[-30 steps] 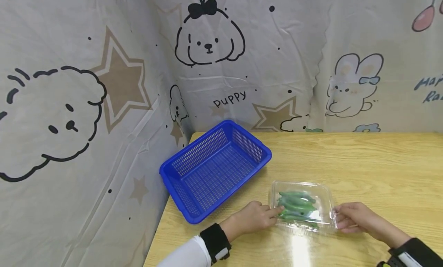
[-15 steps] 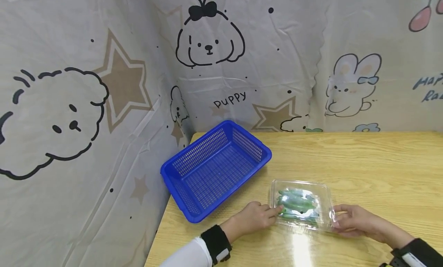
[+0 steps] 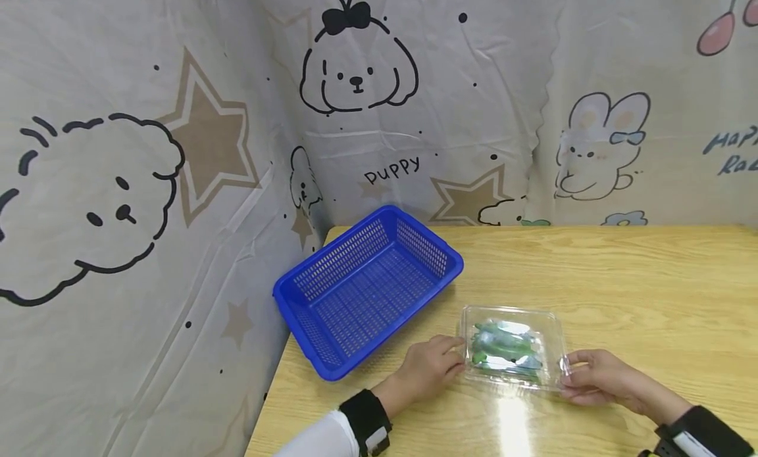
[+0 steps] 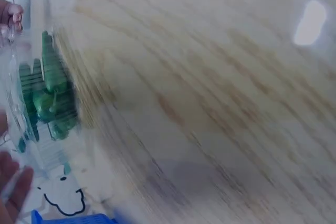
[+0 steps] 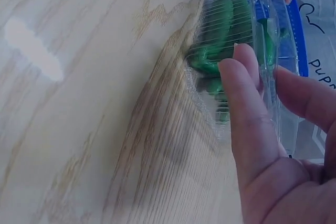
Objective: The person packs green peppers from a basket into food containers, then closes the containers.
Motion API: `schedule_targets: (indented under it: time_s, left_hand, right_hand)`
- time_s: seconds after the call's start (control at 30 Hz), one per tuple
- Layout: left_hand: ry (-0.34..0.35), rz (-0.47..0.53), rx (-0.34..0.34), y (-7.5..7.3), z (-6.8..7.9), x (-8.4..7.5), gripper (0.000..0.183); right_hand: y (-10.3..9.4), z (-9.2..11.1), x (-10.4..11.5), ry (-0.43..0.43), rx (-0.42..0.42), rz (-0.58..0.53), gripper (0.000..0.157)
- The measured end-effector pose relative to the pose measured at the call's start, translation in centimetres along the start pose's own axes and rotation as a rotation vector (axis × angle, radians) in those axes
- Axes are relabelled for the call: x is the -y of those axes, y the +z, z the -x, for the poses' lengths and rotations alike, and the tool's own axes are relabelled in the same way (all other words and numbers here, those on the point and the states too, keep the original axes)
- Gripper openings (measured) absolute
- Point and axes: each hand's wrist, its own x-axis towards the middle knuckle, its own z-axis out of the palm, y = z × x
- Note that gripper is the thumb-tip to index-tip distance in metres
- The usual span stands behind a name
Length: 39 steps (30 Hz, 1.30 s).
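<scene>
A clear plastic clamshell box point(image 3: 552, 335) lies on the table with long green vegetables point(image 3: 503, 345) inside, which look like peppers. My right hand point(image 3: 606, 383) pinches the box at its right front corner. In the right wrist view its fingers point(image 5: 252, 129) and thumb lie on either side of the clear rim. At the box's left side is my left hand point(image 3: 425, 370), its fingertips at the edge. The left wrist view catches only part of that hand's fingers point(image 4: 17, 192), loosely extended; whether they touch the plastic is hard to tell.
A blue perforated basket point(image 3: 370, 296), with nothing in it, stands at an angle left of the box. Beneath everything is a light wood-grain table point(image 3: 651, 292). A printed cloth point(image 3: 462, 115) hangs behind it and along the left side.
My left fingers have drawn back from over the box's lid to its left edge. The box and my right hand have shifted slightly left and back, and glare on the lid has changed.
</scene>
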Motion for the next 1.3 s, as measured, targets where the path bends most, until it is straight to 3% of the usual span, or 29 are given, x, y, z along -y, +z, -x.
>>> schedule_targets:
  time_s: [0.1,0.2,0.27,0.33,0.4,0.53,0.8,0.97,1.2,1.3]
  left_hand:
    - [-0.324,0.194,0.114,-0.4,-0.2,-0.5,0.017]
    - [-0.678,0.528,0.257,-0.7,-0.8,-0.9,0.031]
    - [-0.871,0.719,0.32,-0.6,-1.3,-1.0,0.043]
    - [-1.023,0.907,0.355,-0.4,-1.7,-1.0,0.05]
    - [-1.129,1.051,0.37,-0.1,-2.0,-1.0,0.051]
    - [-1.314,1.26,0.355,0.2,-2.3,-1.0,0.033]
    - [-1.35,1.322,0.386,0.1,-2.4,-1.2,0.009]
    - [-1.29,1.293,0.448,-0.1,-2.5,-1.5,0.004]
    - [-1.213,1.263,0.497,-0.2,-1.8,-1.4,0.01]
    - [-1.139,1.16,0.531,-0.5,-1.3,-1.1,0.023]
  right_hand:
    - [0.1,0.0,0.1,0.004,-0.01,0.008,0.063]
    - [0.1,0.0,0.4,0.011,-0.027,0.027,0.064]
    - [0.1,0.0,0.6,0.017,-0.038,0.031,0.062]
    - [0.1,0.0,0.7,0.018,-0.039,0.025,0.057]
    - [0.2,0.0,0.8,0.014,-0.036,0.016,0.051]
    - [0.2,-0.1,0.7,0.012,-0.04,0.029,0.044]
    - [0.2,-0.1,0.5,0.013,-0.058,0.077,0.034]
    - [0.2,0.0,0.5,0.006,-0.05,0.092,0.029]
    - [0.3,0.0,0.4,0.005,-0.031,0.061,0.036]
    - [0.1,0.2,0.5,0.015,0.001,0.092,0.044]
